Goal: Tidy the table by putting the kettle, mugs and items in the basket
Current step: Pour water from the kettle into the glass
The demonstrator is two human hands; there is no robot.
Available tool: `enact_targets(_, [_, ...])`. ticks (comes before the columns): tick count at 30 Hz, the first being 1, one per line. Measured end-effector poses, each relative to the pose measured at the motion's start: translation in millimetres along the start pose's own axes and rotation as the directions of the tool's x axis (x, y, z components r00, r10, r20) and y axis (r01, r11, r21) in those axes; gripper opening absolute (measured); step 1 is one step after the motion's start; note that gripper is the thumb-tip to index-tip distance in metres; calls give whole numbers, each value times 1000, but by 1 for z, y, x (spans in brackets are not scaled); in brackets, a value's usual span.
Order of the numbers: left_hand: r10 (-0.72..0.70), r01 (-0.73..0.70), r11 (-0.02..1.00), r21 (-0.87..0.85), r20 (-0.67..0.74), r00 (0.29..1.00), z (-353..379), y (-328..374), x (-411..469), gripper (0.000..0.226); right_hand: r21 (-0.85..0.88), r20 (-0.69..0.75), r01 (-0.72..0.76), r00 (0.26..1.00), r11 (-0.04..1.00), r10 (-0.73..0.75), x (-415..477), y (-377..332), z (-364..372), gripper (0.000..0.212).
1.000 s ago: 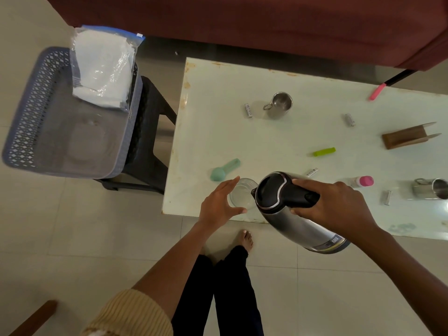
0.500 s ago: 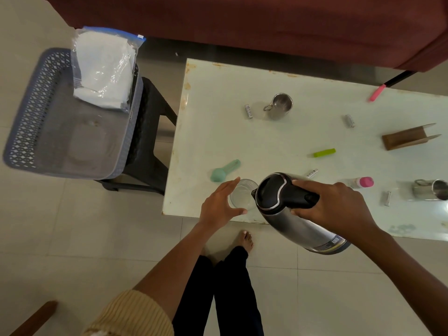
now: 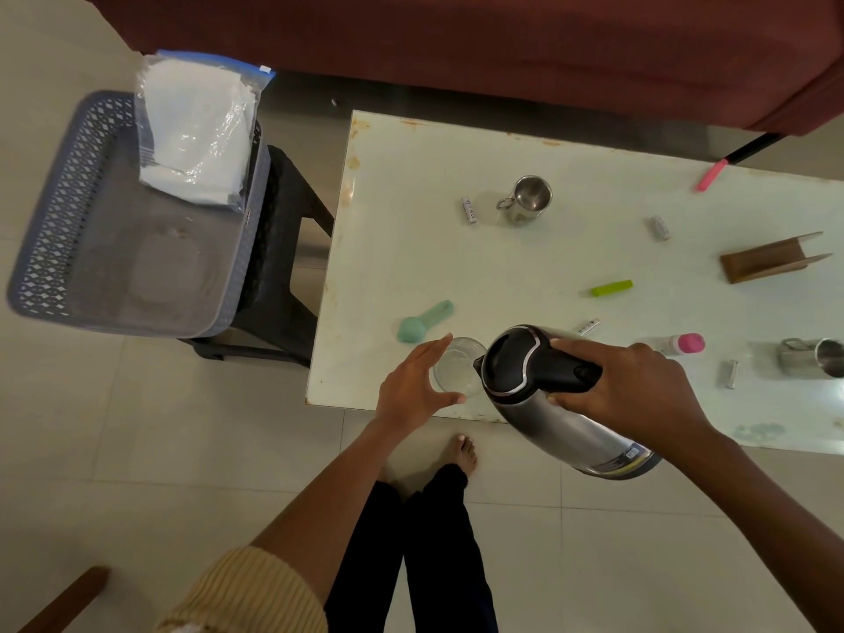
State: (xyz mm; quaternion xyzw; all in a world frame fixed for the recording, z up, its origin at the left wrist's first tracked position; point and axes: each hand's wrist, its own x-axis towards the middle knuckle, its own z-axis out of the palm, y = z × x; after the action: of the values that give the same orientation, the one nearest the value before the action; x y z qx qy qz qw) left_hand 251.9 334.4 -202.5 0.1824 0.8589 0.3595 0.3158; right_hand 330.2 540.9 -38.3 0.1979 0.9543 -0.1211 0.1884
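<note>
Steel mug, 3 o'clock on table: cut by frame edge. Glass: side at 9 o'clock hidden behind left hand; contents cannot be told. Kettle: handle mostly covered by right hand; label unreadable. Battery, 11 o'clock of kettle: print too small.

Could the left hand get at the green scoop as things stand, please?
Probably yes: the green scoop lies just beyond the left hand, nothing between, once it releases the glass.
</note>
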Motion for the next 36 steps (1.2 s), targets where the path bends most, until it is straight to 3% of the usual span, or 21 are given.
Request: enact_targets(36, [-9,9,1000,6,12,1000,-3,4,-2,91,5,-38,36,999,999,-35,1,2,2,56])
